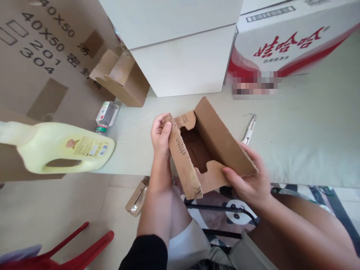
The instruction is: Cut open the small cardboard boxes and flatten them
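An open cardboard box (213, 129) is held tilted above the table's near edge, its dark inside facing up toward me. My left hand (162, 135) grips the left wall at its far corner, thumb on the outer face. With the thumb on the near flap and the fingers behind the right wall, my right hand (250, 176) holds the near right corner. Just beyond that hand, a white utility knife (249, 129) lies on the table. The box's underside and some fingertips are hidden.
The pale tabletop (303, 131) carries a yellow-green jug (70, 148), a small clear bottle (106, 116), another cardboard box (126, 80), white boxes (185, 60) and a red-and-white carton (295, 45). Below are a red chair (92, 247) and a small package (137, 198) on the floor.
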Demonstrator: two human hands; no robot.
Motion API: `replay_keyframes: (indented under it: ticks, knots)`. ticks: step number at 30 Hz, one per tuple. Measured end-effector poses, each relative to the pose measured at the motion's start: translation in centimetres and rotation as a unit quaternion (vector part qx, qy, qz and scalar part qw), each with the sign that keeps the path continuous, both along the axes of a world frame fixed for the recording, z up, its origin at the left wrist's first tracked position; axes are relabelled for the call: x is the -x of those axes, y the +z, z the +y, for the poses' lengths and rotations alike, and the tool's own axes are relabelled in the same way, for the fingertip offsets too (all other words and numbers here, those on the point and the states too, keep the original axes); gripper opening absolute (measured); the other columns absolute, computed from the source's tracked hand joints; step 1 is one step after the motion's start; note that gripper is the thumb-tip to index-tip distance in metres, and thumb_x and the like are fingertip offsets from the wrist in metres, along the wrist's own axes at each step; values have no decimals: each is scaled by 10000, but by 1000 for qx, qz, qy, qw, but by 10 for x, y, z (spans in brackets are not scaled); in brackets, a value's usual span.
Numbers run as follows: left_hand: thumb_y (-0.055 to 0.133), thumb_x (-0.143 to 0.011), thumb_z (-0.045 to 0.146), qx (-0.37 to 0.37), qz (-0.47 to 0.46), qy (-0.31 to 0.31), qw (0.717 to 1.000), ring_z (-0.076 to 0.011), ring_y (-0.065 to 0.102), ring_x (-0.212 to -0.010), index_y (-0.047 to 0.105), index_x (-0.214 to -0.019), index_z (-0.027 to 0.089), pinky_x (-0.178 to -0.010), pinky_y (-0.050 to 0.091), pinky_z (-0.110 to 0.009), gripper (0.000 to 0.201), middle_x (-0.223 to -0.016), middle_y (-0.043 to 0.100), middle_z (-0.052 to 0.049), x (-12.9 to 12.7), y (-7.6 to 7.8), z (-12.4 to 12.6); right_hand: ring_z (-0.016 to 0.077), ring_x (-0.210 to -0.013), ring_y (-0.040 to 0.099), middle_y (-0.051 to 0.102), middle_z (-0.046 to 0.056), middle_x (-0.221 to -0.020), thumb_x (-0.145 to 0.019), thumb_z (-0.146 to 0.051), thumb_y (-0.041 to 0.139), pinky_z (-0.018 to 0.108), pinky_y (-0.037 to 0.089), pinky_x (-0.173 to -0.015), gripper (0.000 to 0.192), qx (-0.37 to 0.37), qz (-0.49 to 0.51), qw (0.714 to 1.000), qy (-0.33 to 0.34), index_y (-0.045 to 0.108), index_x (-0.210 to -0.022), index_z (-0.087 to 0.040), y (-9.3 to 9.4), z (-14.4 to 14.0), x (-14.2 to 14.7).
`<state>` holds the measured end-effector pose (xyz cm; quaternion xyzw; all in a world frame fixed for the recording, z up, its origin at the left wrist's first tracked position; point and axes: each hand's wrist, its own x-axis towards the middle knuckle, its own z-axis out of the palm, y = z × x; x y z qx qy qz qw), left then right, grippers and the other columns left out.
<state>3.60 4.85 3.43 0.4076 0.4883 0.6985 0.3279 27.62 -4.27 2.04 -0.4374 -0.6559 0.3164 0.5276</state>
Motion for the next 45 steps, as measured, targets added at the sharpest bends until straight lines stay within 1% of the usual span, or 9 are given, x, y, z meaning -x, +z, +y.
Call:
replay_keyframes:
  ticks: [6, 13, 19, 25, 28, 32, 34, 39, 45]
  knots:
    - [829, -724, 623, 24, 88, -65, 994, -255, 676, -1102, 731, -1095, 280, -998, 541, -387, 516, -1112, 699, -65, 3, -1, -1, 363, -1464, 485, 512, 146, -1564, -892, -598, 660, 580, 434, -1204, 678, -119, -63, 975, 179, 550, -1479, -277, -5, 12, 0]
    - [624, -873, 686, -30, 303, -133, 943, -354, 383, -1514, 808, -1089, 294, -1300, 232, -552, 483, -1539, 491, -67, 5, 4, -13, 375, -1432, 506, 458, 152, -1582, -871, -537, 684, 593, 457, -1164, 492, -92, -88, 981, 144, 640, -1283, -272, -6, 23, 3]
    - [611, -894, 632, -18, 359, -175, 917, -365, 216, -1590, 819, -1090, 307, -1330, -92, -542, 433, -1613, 424, -17, 1, 8, -16, 331, -1245, 612, 609, 157, -1319, -849, -621, 691, 526, 565, -981, 678, -9, -64, 996, 56, 493, -1389, -261, -7, 32, 5]
    - [706, -800, 534, 13, 252, -128, 959, -372, 257, -1571, 837, -946, 307, -1342, 91, -559, 300, -1557, 501, 2, 36, -9, -19, 316, -1335, 573, 595, 162, -1419, -993, -655, 422, 539, 501, -1094, 597, 14, -49, 986, 160, 522, -1415, -245, -10, 34, 2]
    - [707, -755, 455, 8, 153, -60, 986, -348, 341, -1537, 827, -876, 286, -1341, 138, -519, 240, -1501, 568, -7, 51, -19, -19, 314, -1335, 592, 614, 162, -1435, -1029, -588, 376, 575, 488, -1113, 544, 123, -63, 977, 162, 556, -1394, -227, -14, 35, 1]
    - [722, -736, 439, 39, 84, -23, 995, -313, 348, -1548, 753, -853, 243, -1301, 263, -464, 230, -1553, 540, -22, 44, -24, -18, 337, -1405, 552, 523, 191, -1554, -990, -620, 466, 624, 455, -1146, 716, 229, -51, 956, 179, 366, -1573, -217, -24, 36, 1]
    - [748, -714, 511, 64, 18, -35, 997, -300, 445, -1489, 707, -884, 251, -1218, 397, -443, 313, -1505, 590, -37, 34, -24, -18, 334, -1472, 483, 444, 187, -1619, -969, -613, 521, 625, 397, -1196, 774, 191, -15, 967, 170, 302, -1609, -238, -27, 38, 2]
    - [553, -762, 769, 178, -149, -74, 970, -296, 735, -1032, 716, -962, 220, -871, 606, -422, 606, -995, 770, -105, 18, -26, -23, 320, -1550, 365, 398, 119, -1662, -952, -545, 606, 616, 363, -1225, 684, 106, 1, 978, 181, 405, -1566, -321, -19, 41, 3]
    - [674, -656, 400, 247, -127, -233, 932, -275, 755, -875, 731, -912, 202, -734, 616, -369, 328, -901, 780, -76, 9, -24, -20, 305, -1577, 307, 488, 36, -1607, -970, -465, 597, 598, 287, -1283, 445, -14, 4, 992, 127, 610, -1403, -360, 6, 39, -10]
